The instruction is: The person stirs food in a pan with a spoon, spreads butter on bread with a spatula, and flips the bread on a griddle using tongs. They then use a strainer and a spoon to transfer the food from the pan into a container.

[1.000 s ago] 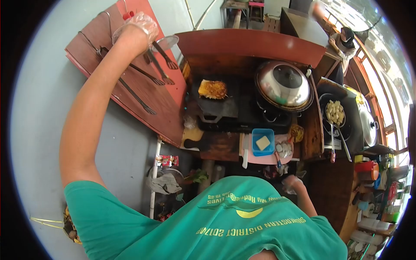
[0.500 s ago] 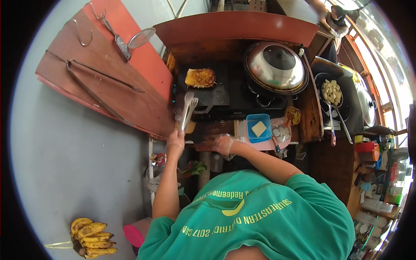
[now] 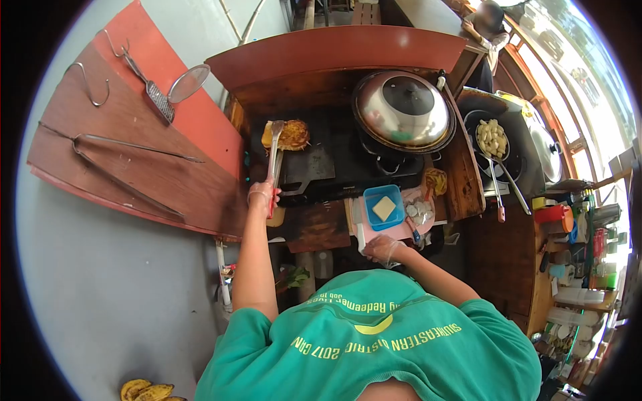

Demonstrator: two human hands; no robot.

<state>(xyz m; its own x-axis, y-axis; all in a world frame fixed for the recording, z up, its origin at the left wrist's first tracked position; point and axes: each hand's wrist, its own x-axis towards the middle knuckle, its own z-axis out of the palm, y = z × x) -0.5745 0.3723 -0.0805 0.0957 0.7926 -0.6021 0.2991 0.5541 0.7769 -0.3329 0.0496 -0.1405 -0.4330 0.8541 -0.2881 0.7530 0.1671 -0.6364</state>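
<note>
My left hand [image 3: 262, 195], in a clear plastic glove, is closed round the red handles of metal tongs [image 3: 273, 157]. Their tips lie over the left end of a browned slab of toast [image 3: 293, 136], which rests on a flat black griddle [image 3: 317, 164]. My right hand [image 3: 383, 250], gloved too, is bent at the near edge of a pink board [image 3: 394, 229]. Its fingers are drawn together by a narrow white piece [image 3: 362, 238], whose kind I cannot make out. Just beyond sits a blue container [image 3: 373, 200] with a pale yellow block [image 3: 384, 208] in it.
A lidded pan [image 3: 404, 110] stands right of the griddle. Farther right, a wok holds pale food pieces [image 3: 492, 138] and two long-handled utensils. Tongs and strainers hang on the red-brown panel [image 3: 134, 160] at left. Another person [image 3: 487, 40] is at the upper right.
My left hand has brought the tongs forward onto the toast's left end. My right hand has moved right, to the pink board's near edge. The view has shifted a little.
</note>
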